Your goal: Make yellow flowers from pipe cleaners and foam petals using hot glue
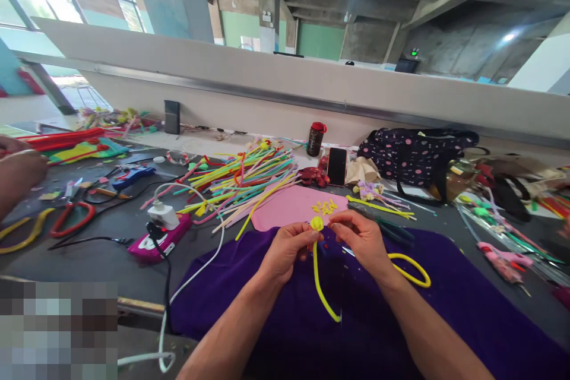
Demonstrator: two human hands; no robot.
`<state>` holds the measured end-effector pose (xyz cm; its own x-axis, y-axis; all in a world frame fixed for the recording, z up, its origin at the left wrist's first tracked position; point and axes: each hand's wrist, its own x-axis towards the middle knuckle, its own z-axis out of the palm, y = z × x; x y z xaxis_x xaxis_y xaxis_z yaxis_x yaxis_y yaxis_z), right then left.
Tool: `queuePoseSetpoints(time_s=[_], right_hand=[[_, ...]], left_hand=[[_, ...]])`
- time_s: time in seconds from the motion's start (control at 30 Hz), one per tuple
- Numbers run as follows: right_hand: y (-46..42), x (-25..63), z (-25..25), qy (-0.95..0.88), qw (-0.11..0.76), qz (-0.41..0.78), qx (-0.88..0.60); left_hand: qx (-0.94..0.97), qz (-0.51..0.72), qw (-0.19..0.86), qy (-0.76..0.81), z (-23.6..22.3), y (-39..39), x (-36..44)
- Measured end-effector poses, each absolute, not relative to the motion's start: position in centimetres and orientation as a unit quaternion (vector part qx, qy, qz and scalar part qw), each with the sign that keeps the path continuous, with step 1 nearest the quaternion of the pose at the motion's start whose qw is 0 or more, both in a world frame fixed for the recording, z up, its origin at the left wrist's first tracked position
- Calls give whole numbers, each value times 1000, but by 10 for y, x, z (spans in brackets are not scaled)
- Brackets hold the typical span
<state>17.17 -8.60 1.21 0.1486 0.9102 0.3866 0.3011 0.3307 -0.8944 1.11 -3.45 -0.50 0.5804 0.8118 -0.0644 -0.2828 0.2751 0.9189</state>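
Observation:
My left hand (287,249) is closed in a pinch around a yellow pipe-cleaner flower (316,223), just under its rounded head. The flower's fuzzy yellow stem hangs down and curves to the right over purple cloth. Close on the right side of the head, my right hand (358,237) has thumb and fingertips pressed together. Whatever they pinch is too small to make out. Beyond both hands, small yellow pieces (325,208) lie on a pink sheet (278,205). By my right wrist a yellow loop (412,270), apparently a scissors handle, rests on the purple cloth (222,279).
A pile of coloured pipe cleaners (249,175) lies behind my left hand. Left of it are a magenta power strip (160,243) with cables and red-handled scissors (73,219). A bottle (316,139), phone (337,166) and patterned bag (409,157) stand behind. Another person's hand (20,166) is far left.

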Motion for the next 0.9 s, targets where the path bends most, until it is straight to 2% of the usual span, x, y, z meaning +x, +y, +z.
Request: queuePoseSetpoints(time_s=[0.9], right_hand=[[-87, 171, 12, -670, 540, 222, -458]], left_hand=[[526, 343, 724, 284, -7, -39, 13]])
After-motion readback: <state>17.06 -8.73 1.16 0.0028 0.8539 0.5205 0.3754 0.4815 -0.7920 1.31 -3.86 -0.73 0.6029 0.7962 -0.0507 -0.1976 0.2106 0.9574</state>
